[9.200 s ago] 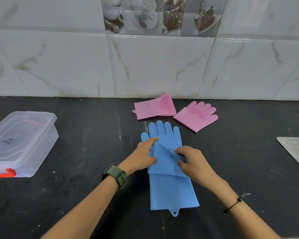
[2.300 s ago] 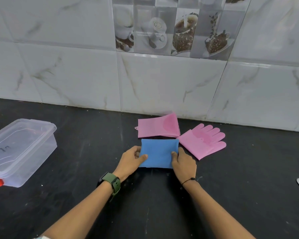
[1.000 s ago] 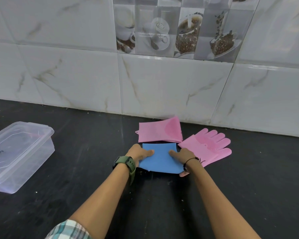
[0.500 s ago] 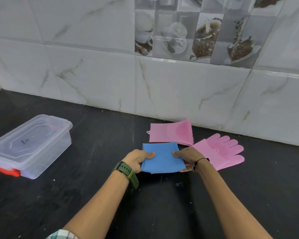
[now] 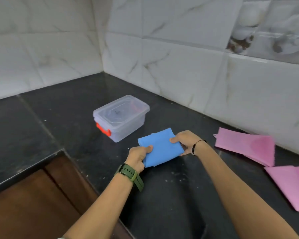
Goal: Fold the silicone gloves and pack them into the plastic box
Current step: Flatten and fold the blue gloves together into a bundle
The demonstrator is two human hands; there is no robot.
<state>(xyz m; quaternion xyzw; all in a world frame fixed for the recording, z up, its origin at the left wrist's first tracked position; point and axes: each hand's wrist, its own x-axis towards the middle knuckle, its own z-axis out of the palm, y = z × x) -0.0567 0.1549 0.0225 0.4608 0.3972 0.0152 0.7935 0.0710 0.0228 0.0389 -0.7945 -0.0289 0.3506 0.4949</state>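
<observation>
We are holding the folded blue silicone glove [image 5: 160, 147] above the black countertop [image 5: 76, 104], our left hand [image 5: 138, 156] and right hand [image 5: 184, 141] each pinching an edge. The lidded clear plastic box [image 5: 121, 118] is sitting just beyond, two pink gloves [image 5: 245, 145] lying right.

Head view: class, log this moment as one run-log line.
left hand: grips folded blue silicone glove | right hand: grips same glove | clear plastic box: lid on | pink silicone gloves: on counter
</observation>
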